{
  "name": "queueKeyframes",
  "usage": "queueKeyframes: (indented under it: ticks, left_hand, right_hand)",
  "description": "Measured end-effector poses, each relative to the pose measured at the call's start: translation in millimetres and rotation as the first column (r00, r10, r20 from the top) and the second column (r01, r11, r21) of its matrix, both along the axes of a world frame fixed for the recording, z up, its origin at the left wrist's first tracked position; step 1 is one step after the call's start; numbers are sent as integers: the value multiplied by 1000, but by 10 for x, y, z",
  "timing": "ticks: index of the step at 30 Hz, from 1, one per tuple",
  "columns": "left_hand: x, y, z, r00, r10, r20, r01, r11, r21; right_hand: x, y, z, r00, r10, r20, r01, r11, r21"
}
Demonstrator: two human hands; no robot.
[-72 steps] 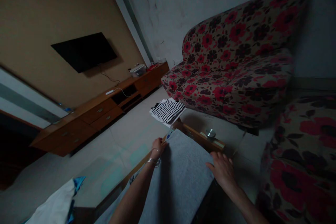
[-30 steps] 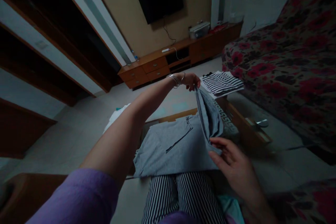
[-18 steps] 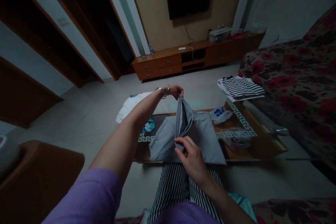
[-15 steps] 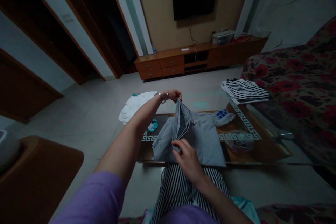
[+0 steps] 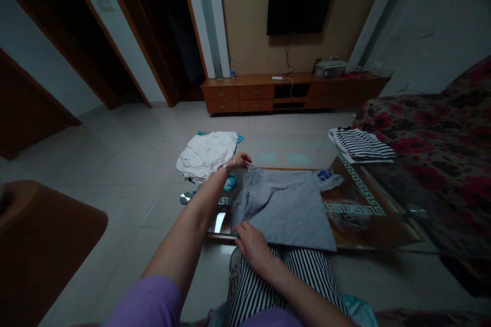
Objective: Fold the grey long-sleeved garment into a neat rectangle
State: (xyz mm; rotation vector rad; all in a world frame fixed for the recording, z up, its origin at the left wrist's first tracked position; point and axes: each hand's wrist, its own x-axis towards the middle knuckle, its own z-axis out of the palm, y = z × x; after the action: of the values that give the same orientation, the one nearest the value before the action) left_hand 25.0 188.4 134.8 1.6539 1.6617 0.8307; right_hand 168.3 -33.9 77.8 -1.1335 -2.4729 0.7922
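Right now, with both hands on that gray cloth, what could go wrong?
1. The gray cloth hangs a little over the near edge of the table, where the right hand pinches it. It might slide off toward the lap.
2. The left hand sits close to the white clothes pile at the far corner. A wide sweep could nudge that pile off.
3. A small plastic bag lies beside the cloth and may get pushed about.
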Motion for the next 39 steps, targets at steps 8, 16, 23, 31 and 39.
queueKeyframes:
  ticks: [8,16,23,31,39]
  left_hand:
    - [-142,-519,-525,988,87,-131,-99,991,-88]
    - [31,-1318,-887,951,140,-275,-198,961,-194]
    - [318,-1555,-847,931,164,-326,-216,968,-129]
    - [385,-2269,-869,875,151,-460,-260,948,-183]
    - [368,-2468,-912,839,193,-509,-328,926,-189]
  right_hand:
    - [531,-223,-92,990,-18,-140,12,999,-43]
    - [1244,-187,-430,961,-224,-163,212,973,-92]
    - [869,963,-196,978,-149,-147,155,987,34]
    - [-107,2540,-165,959,-241,152,235,970,52]
    - [-319,2905,-447,979,-129,155,156,972,-177]
